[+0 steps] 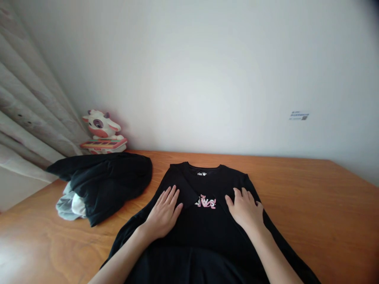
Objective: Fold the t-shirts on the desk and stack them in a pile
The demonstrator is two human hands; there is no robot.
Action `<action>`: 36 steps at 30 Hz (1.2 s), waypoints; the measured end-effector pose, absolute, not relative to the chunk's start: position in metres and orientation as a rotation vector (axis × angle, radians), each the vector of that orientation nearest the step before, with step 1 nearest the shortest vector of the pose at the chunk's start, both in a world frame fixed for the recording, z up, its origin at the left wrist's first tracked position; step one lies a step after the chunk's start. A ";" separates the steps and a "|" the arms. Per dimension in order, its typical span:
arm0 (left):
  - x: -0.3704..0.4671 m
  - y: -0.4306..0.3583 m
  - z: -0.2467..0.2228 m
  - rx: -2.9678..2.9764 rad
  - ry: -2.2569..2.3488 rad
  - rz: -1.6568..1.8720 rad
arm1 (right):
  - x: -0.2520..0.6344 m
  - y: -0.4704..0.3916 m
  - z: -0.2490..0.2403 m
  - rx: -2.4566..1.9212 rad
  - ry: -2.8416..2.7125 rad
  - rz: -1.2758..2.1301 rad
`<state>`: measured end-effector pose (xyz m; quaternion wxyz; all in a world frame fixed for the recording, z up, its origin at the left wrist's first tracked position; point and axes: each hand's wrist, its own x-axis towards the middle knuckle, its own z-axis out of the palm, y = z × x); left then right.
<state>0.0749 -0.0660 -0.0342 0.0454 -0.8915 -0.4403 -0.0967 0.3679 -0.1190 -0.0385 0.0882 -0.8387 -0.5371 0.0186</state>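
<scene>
A black long-sleeved shirt (pixel 204 225) lies spread on the wooden table, its neckline toward the wall. White lettering with a pink figure marks its chest, and a fold of black cloth on the left covers part of that print. My left hand (pixel 164 213) rests flat on the folded cloth at the left of the chest, fingers stretched out. On the right side of the chest lies my right hand (pixel 245 209), palm down, its fingers apart and slightly bent. Neither hand grips the fabric visibly. The shirt's lower part runs toward me, and dark cloth hides the bottom edge.
A heap of black clothing (pixel 115 181) with a grey and white piece (pixel 71 205) sits at the left. Behind it stands a toy cow with a keyboard (pixel 103 134), beside a curtain (pixel 32 98). The wooden table (pixel 319 209) meets a white wall with a small label (pixel 299 115).
</scene>
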 end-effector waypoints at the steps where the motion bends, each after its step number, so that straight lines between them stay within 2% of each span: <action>1: 0.074 -0.066 -0.038 -2.710 -1.364 -0.299 | 0.364 -0.119 -0.042 -2.516 -1.579 0.052; 7: 0.082 -0.053 -0.036 -2.684 -1.435 -0.244 | 0.359 -0.106 -0.052 -2.518 -1.563 -0.025; 17: 0.111 -0.007 -0.039 -2.661 -1.531 -0.190 | 0.376 -0.059 -0.035 -2.588 -1.547 0.097; 27: 0.129 0.021 -0.027 -2.718 -1.670 -0.072 | 0.397 -0.022 -0.048 -2.543 -1.545 0.106; 30: 0.132 0.025 -0.027 -2.733 -1.694 -0.071 | 0.405 -0.012 -0.053 -2.457 -1.496 0.110; 36: 0.131 0.031 -0.034 -2.742 -1.679 -0.145 | 0.419 -0.013 -0.038 -1.964 -1.341 0.322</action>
